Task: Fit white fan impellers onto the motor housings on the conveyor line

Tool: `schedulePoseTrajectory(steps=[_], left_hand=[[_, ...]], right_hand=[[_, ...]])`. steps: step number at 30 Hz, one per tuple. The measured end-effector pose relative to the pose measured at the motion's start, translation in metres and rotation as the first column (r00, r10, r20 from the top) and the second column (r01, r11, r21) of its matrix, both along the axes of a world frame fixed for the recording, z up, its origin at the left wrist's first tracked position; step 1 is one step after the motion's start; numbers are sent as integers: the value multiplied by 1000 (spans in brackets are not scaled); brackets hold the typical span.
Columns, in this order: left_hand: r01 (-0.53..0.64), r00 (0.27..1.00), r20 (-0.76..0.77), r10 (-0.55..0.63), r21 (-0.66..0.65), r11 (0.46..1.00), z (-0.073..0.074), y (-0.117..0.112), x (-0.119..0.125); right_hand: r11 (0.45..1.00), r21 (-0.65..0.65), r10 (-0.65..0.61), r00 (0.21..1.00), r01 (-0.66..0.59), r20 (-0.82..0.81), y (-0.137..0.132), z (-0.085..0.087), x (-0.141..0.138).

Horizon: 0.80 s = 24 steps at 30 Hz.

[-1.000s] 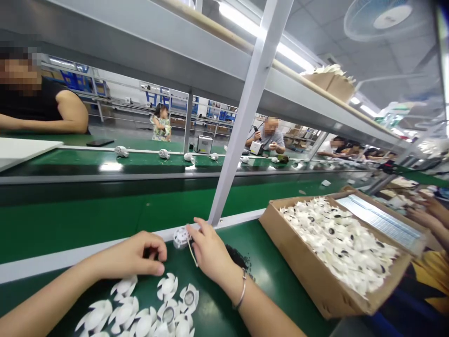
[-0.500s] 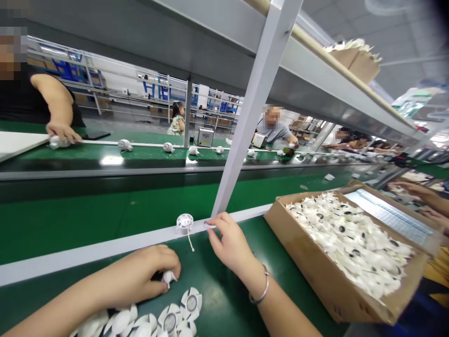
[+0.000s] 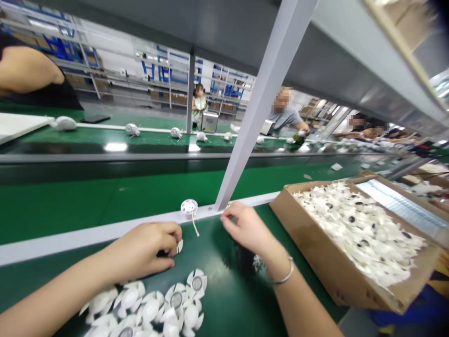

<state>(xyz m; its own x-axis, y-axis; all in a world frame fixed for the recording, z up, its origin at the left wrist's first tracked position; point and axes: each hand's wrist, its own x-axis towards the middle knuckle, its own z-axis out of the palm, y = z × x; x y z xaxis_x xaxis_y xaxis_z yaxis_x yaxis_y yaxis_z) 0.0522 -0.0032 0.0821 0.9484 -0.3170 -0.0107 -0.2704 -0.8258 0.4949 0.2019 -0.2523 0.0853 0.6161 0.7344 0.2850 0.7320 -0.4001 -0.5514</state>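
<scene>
My left hand [image 3: 150, 248] is curled round a white fan blade [image 3: 180, 246], of which only an edge shows past the fingers. Below it on the green worktop lies a pile of similar white fan blades [image 3: 150, 310], some with grey round centres. My right hand [image 3: 249, 229] is closed in a pinch beside the foot of the metal post; what its fingertips hold, if anything, is hidden. Between the hands, a round white fan frame [image 3: 189, 206] with a short cable rests on the pale rail [image 3: 140, 228]. A small whitish item [image 3: 258, 263] shows partly behind my right wrist.
A cardboard box [image 3: 308, 238] full of white fan blades stands at the right, with a printed sheet on it. The slanting metal post [image 3: 250, 117] rises from the rail. Beyond runs a green conveyor belt [image 3: 105, 199]; other people sit across it near a line of white units.
My right hand has drawn back slightly from the rail, its fingers curling in. My left hand has lifted toward the rail with the fan blade. The camera view has shifted.
</scene>
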Motion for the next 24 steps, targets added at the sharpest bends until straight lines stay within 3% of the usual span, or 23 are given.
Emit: schedulePoseTrajectory(steps=[3, 6, 12, 18, 24], left_hand=[[8, 1000, -26, -10, -70, 998, -1, 2, 3], [8, 997, -68, -20, -173, 985, -9, 4, 7], [-1, 992, -125, -30, -240, 971, -15, 5, 10], [2, 991, -125, -40, -292, 956, -16, 8, 11], [-18, 991, -129, -22, -296, 955, -16, 6, 10]], right_hand=[[983, -181, -7, 992, -17, -129, -20, 15, 11], [961, -276, -44, 975, -19, -219, -33, 21, 15], [951, -285, 43, 966, -117, -255, -37, -1, 2], [950, -301, 69, 995, -86, -68, -34, -23, -13], [853, -508, 62, 941, 124, 332, -13, -28, -40]])
